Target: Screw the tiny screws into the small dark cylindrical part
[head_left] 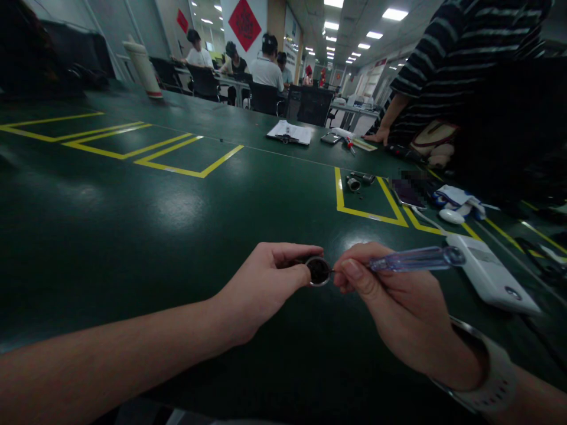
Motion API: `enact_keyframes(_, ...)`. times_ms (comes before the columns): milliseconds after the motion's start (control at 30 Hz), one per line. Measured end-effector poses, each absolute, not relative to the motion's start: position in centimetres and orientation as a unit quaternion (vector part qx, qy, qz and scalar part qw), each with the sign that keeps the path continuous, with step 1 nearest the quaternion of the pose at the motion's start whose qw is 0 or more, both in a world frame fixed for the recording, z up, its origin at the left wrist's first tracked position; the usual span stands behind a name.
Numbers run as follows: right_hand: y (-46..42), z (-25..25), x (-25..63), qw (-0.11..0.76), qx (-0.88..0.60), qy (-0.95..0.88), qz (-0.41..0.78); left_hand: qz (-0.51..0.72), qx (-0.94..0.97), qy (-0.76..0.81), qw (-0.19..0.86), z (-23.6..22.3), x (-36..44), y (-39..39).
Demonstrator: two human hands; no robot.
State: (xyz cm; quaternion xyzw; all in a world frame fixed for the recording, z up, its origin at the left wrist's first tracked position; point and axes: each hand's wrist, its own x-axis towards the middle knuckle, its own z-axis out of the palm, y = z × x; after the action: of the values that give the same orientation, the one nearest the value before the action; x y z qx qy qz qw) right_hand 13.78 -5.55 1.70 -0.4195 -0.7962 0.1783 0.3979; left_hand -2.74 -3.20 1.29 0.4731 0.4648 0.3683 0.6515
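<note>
My left hand is closed around a small round metal part, thumb in front and fingers behind. Its ring-shaped open end faces me, dark inside. In my right hand is a screwdriver with a clear bluish handle, pinched near the shaft. The handle points right, and the thin shaft reaches the right side of the metal part's rim. Whether the tip sits in a screw is too small to tell.
Small metal parts lie inside a yellow taped square. A white power bank-like device rests at right. Farther back are a clipboard with papers, a phone and a red-handled tool. A person in a striped shirt leans on the table.
</note>
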Motion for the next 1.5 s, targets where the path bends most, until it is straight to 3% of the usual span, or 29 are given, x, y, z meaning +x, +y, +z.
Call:
enact_keyframes(300, -5.4, 1.5, 13.8, 0.403, -0.419, -0.781, 0.226, 0.368, 0.479, 0.466, 0.646, 1.2, -2.7, -3.2)
enact_keyframes(733, -3.8, 1.0, 13.8, 0.466, -0.428, -0.647, 0.425, 0.383, 0.507, 0.464, 0.617, 0.9, -3.0, -3.0)
enact_keyframes(1167, -4.9, 1.3, 14.1, 0.417, -0.398, -0.755, 0.313, 0.397, 0.497, 0.469, 0.613, 0.9, -3.1, -2.8)
enact_keyframes(1500, -3.4, 0.3, 13.8, 0.485, -0.393, -0.492, 0.607, 0.397, 0.477, 0.476, 0.623, 1.0, -3.0, -2.7)
